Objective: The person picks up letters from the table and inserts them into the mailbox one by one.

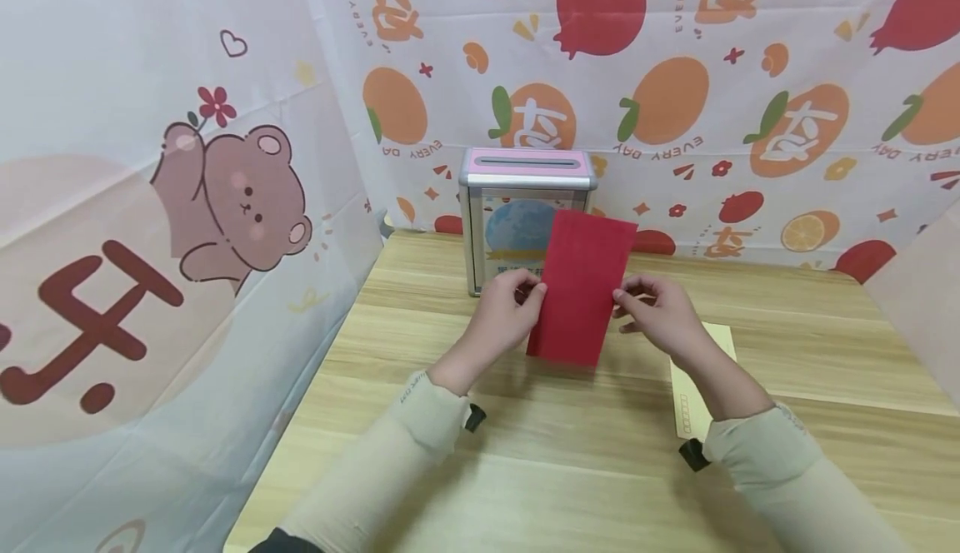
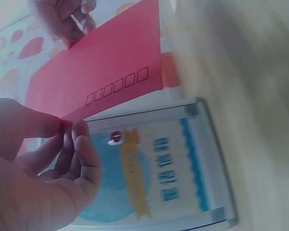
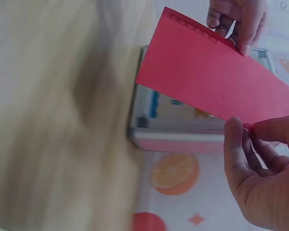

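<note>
A red envelope [image 1: 581, 291] is held up off the table, tilted, in front of a mailbox. The left hand [image 1: 513, 307] pinches its left long edge between thumb and fingertips. On the opposite edge, the right hand [image 1: 656, 311] pinches it the same way. A row of small printed squares shows on the envelope [image 2: 106, 67] in both wrist views. Behind it stands the mailbox [image 1: 528, 168], silver-framed with a pink top and a narrow slot. The envelope covers part of its blue-and-yellow front panel [image 2: 120, 178].
A pale yellow envelope [image 1: 690, 403] lies on the wooden table [image 1: 555, 461], partly under the right forearm. Behind the mailbox hangs a fruit-patterned cloth [image 1: 667, 103]. Another cloth with a bear print [image 1: 251, 203] hangs along the left side.
</note>
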### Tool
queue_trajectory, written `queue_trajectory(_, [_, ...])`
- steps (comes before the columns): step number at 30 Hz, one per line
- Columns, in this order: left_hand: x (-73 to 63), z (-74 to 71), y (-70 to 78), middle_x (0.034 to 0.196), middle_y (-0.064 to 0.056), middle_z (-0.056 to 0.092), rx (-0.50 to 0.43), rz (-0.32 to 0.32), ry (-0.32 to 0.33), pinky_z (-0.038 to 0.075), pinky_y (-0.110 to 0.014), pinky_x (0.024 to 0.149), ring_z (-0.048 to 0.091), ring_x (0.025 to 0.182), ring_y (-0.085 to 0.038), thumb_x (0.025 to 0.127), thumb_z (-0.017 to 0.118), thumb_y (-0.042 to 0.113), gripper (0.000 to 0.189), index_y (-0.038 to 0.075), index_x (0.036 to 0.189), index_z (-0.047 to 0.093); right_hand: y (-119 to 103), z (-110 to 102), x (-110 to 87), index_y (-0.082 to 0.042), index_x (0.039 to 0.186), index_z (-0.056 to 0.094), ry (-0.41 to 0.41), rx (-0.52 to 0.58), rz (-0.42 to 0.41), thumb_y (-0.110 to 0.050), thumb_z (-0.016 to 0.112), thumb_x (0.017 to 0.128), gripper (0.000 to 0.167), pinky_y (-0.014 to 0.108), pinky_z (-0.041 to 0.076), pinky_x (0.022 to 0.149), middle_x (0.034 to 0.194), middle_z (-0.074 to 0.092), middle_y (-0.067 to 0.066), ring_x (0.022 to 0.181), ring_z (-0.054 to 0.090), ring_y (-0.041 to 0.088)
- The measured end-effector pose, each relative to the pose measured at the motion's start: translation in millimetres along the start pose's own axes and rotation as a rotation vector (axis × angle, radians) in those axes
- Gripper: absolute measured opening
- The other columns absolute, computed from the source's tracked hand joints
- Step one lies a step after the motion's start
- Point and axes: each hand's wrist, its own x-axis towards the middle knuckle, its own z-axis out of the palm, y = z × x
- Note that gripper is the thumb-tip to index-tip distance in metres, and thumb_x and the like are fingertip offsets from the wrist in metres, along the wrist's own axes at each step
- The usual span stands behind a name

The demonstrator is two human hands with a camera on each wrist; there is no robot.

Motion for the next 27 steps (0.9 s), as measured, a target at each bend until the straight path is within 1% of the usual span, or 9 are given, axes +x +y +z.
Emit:
queue_trajectory(4, [6.0, -7.3, 15.4, 0.095, -0.007, 0.073, -0.006, 0.067, 0.043, 0.059, -0.03, 0.074, 0.067, 0.081, -0.017, 0.106, 0.064, 0.014, 0.015, 0.003, 0.108, 0.075, -19.3, -11.5, -0.5, 0.008, 0.121, 0.062, 0.029, -0.063, -0.079, -0.017, 0.063, 0.108, 0.028, 0.032, 0.066, 0.072, 0.114, 0.066, 0.027, 0.086, 0.073, 0.007])
queue_trajectory(8, [9.9, -16.6, 29.3, 0.094, -0.006, 0.072, -0.01, 0.126, 0.095, 0.058, -0.03, 0.073, 0.065, 0.08, -0.017, 0.105, 0.065, 0.014, 0.014, 0.003, 0.108, 0.074, -39.7, -19.4, 0.4, 0.007, 0.12, 0.063, 0.045, -0.085, -0.143, -0.018, 0.064, 0.107, 0.027, 0.03, 0.066, 0.071, 0.111, 0.067, 0.028, 0.086, 0.073, 0.006])
queue_trajectory(13, [19.2, -34.1, 47.6, 0.095, -0.006, 0.071, 0.0, 0.206, 0.161, 0.057, -0.03, 0.071, 0.064, 0.079, -0.018, 0.105, 0.066, 0.013, 0.014, 0.002, 0.108, 0.075, -65.9, -23.2, 7.9, 0.006, 0.118, 0.063, 0.077, -0.063, -0.206, -0.015, 0.065, 0.106, 0.025, 0.029, 0.065, 0.07, 0.102, 0.07, 0.018, 0.082, 0.074, 0.006])
queue_trajectory(17, [29.7, -48.9, 69.2, 0.094, -0.007, 0.071, 0.021, 0.273, 0.201, 0.055, -0.029, 0.071, 0.062, 0.078, -0.018, 0.104, 0.066, 0.012, 0.015, 0.001, 0.108, 0.075, -90.4, -29.3, 13.6, 0.005, 0.114, 0.066, 0.161, -0.087, -0.295, -0.015, 0.067, 0.105, 0.021, 0.024, 0.064, 0.069, 0.097, 0.073, 0.007, 0.079, 0.074, 0.005])
queue_trajectory(19, [35.5, -56.4, 80.4, 0.093, -0.008, 0.072, 0.025, 0.312, 0.231, 0.054, -0.028, 0.071, 0.062, 0.078, -0.018, 0.103, 0.067, 0.012, 0.016, 0.001, 0.108, 0.077, -103.7, -32.8, 16.2, 0.003, 0.112, 0.069, 0.204, -0.093, -0.346, -0.015, 0.069, 0.104, 0.02, 0.023, 0.063, 0.069, 0.096, 0.074, 0.005, 0.079, 0.074, 0.006])
queue_trajectory(21, [41.1, -64.6, 90.8, 0.093, -0.008, 0.073, 0.021, 0.344, 0.262, 0.054, -0.027, 0.07, 0.062, 0.078, -0.017, 0.103, 0.067, 0.011, 0.016, 0.0, 0.108, 0.078, -117.2, -36.0, 19.8, 0.002, 0.111, 0.07, 0.224, -0.073, -0.391, -0.014, 0.069, 0.103, 0.017, 0.023, 0.064, 0.069, 0.095, 0.075, 0.003, 0.081, 0.074, 0.008])
queue_trajectory(23, [47.2, -73.8, 99.8, 0.094, -0.009, 0.074, 0.018, 0.368, 0.293, 0.056, -0.026, 0.071, 0.064, 0.078, -0.015, 0.102, 0.068, 0.01, 0.017, -0.001, 0.108, 0.079, -130.8, -37.4, 25.5, 0.001, 0.109, 0.071, 0.24, -0.044, -0.443, -0.012, 0.069, 0.103, 0.015, 0.024, 0.064, 0.07, 0.093, 0.075, 0.003, 0.083, 0.074, 0.01])
queue_trajectory(25, [52.8, -83.7, 107.2, 0.097, -0.009, 0.074, 0.025, 0.37, 0.319, 0.057, -0.024, 0.072, 0.065, 0.08, -0.012, 0.102, 0.068, 0.012, 0.018, 0.0, 0.11, 0.079, -145.0, -37.9, 32.2, 0.001, 0.108, 0.071, 0.253, -0.022, -0.483, -0.011, 0.069, 0.102, 0.014, 0.024, 0.064, 0.071, 0.094, 0.075, 0.002, 0.085, 0.075, 0.011])
queue_trajectory(27, [59.2, -93.5, 112.1, 0.1, -0.01, 0.074, 0.031, 0.373, 0.341, 0.058, -0.022, 0.073, 0.067, 0.081, -0.011, 0.103, 0.068, 0.013, 0.019, 0.0, 0.111, 0.079, -158.4, -37.2, 39.5, 0.0, 0.108, 0.071, 0.273, -0.025, -0.514, -0.013, 0.069, 0.102, 0.014, 0.022, 0.063, 0.073, 0.095, 0.076, 0.001, 0.087, 0.075, 0.011])
